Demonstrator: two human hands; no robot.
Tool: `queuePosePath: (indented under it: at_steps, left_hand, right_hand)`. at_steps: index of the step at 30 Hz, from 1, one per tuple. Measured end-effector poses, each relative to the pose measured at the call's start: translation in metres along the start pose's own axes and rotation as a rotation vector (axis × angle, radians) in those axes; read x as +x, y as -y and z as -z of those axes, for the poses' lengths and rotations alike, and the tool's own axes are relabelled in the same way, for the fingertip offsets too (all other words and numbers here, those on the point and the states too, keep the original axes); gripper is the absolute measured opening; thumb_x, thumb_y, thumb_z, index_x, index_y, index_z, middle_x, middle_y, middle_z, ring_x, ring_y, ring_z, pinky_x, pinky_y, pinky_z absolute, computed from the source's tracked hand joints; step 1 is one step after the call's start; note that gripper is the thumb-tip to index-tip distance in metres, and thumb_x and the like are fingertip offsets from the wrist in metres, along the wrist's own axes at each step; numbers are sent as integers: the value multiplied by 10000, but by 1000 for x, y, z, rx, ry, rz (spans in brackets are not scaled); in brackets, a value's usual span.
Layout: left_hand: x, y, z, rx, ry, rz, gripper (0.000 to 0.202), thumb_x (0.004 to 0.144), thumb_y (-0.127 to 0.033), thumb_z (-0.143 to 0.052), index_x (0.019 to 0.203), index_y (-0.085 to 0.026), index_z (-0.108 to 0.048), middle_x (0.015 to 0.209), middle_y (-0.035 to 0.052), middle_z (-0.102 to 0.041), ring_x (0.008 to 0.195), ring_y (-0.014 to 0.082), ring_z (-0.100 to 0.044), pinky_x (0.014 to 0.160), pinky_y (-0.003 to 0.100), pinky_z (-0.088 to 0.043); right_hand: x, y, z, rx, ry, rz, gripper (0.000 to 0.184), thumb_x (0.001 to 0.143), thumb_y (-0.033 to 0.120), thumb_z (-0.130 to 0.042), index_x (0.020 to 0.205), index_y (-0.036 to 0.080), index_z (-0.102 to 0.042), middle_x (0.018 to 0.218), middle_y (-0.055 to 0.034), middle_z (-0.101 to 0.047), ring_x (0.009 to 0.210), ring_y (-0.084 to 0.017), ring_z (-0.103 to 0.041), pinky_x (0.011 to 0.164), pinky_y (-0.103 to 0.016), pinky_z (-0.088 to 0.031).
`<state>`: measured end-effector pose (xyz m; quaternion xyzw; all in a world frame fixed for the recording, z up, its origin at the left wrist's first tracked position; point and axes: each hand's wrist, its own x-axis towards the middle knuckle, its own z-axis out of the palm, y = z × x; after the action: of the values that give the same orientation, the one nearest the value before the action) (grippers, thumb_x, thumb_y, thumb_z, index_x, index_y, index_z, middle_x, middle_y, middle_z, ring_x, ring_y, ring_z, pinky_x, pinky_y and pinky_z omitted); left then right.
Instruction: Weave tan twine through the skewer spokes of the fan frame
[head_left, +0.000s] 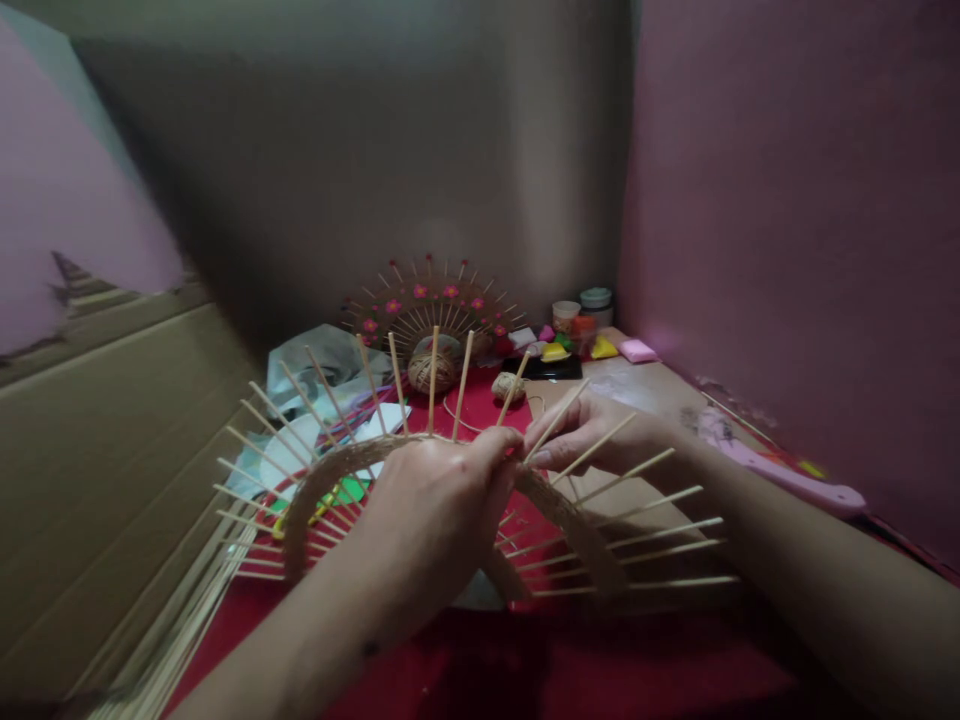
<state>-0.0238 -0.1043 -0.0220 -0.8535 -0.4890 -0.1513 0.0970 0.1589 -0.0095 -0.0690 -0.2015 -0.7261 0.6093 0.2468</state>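
Observation:
A twine-wrapped arch frame with several thin wooden skewers fanning out of it stands upright in front of me. My left hand is closed around the top middle of the arch. Just right of it, my right hand pinches at the arch's top, fingers pressed together around a skewer or the twine; which one is unclear. A finished fan-shaped piece with pink flowers stands at the back. Two balls of twine lie behind the frame.
The surface is covered in red cloth. A bundle of loose skewers lies at the left by a cardboard wall. Coloured clay pieces and small jars sit at the back right. A pink tool lies along the right wall.

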Motion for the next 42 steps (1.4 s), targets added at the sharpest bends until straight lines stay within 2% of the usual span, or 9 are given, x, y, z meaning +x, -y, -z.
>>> queuePosePath:
  at_steps: [5,13,17,21,25,28,31,37,42]
  left_hand:
    - [-2,1,-4,81,76,16,260,883,-266,-398,797,-200,-635,578,14,-616,517,143,-549,499,264,-333]
    - [1,-7,-4,45,112,73,313,891,-305,-371,738,-204,-625,520,4,-567,476,128,-510,494,253,-325]
    - [5,-7,-2,-11,141,112,312,864,-305,-392,702,-193,-635,513,7,-560,480,122,-505,502,243,-330]
    - [9,-2,6,-64,105,155,289,832,-297,-427,691,-183,-652,524,-1,-569,478,102,-481,490,219,-321]
    - [11,4,15,-96,34,158,282,823,-303,-443,700,-184,-666,546,-10,-589,494,94,-480,499,213,-324]
    - [13,8,20,-102,1,189,278,824,-312,-450,718,-184,-673,558,-10,-600,504,95,-492,512,216,-332]
    - [14,10,23,-101,-26,230,275,821,-330,-460,736,-184,-677,546,-15,-592,488,91,-487,509,219,-331]
    - [14,11,21,-83,-10,233,291,820,-337,-449,730,-183,-679,551,-4,-601,497,101,-496,503,227,-333]
    - [13,12,21,-83,-37,245,284,822,-332,-449,752,-184,-681,606,10,-639,536,115,-535,530,242,-350]
  right_hand:
    - [0,2,0,13,26,-51,255,669,348,-723,790,124,-705,531,41,-475,466,-40,-310,430,-199,-215]
    - [2,3,-1,53,72,-27,193,656,287,-724,713,115,-660,541,39,-496,493,-53,-362,470,-214,-271]
    - [3,6,-1,48,71,-84,189,651,282,-721,708,117,-648,520,55,-469,459,-38,-326,431,-202,-235]
    - [1,9,4,30,9,-126,193,662,289,-712,682,111,-638,457,70,-414,406,-26,-295,381,-188,-188]
    - [-5,11,19,72,-49,-46,126,671,227,-700,678,112,-648,454,70,-397,409,-29,-311,379,-182,-216]
    - [-9,10,33,92,-42,7,130,672,224,-705,713,110,-657,486,55,-443,425,-32,-334,389,-185,-240]
    - [-14,10,43,133,-101,61,135,668,235,-699,686,117,-636,522,29,-501,432,-41,-358,384,-195,-231]
    - [-22,16,46,236,-239,202,203,579,287,-746,601,149,-599,514,37,-441,438,-47,-329,412,-217,-217]
    - [-24,16,44,240,-145,364,193,611,325,-729,583,174,-610,514,29,-419,492,-79,-373,469,-246,-265]
